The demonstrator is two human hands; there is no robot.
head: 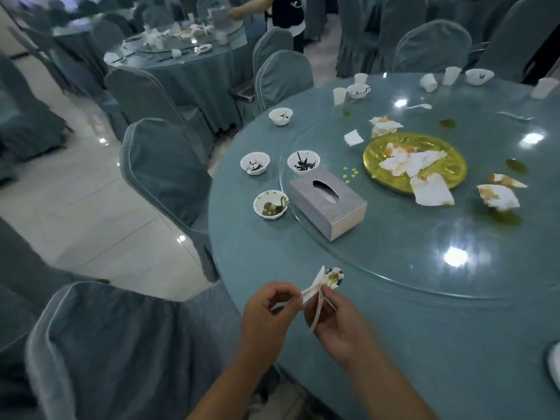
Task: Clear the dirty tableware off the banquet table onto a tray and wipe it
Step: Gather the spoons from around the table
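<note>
Over the near edge of the round banquet table (pixel 394 344), both my hands hold dirty white plastic spoons (pixel 324 283). My left hand (pixel 269 313) pinches one spoon's handle end. My right hand (pixel 336 325) grips the crossed handles; a soiled spoon bowl sticks up above it. Several dirty white bowls stand along the table's left rim, such as one with green scraps (pixel 270 204) and one with dark scraps (pixel 255 163). A gold plate (pixel 448 174) on the glass turntable (pixel 394 253) carries stained napkins.
A grey tissue box (pixel 327 203) sits at the turntable's left edge. White cups (pixel 339 96) and more bowls line the far rim. Covered chairs (pixel 163 168) crowd the table's left side. A person stands at another table (pixel 181 56) behind. A white rim (pixel 554 362) shows at right.
</note>
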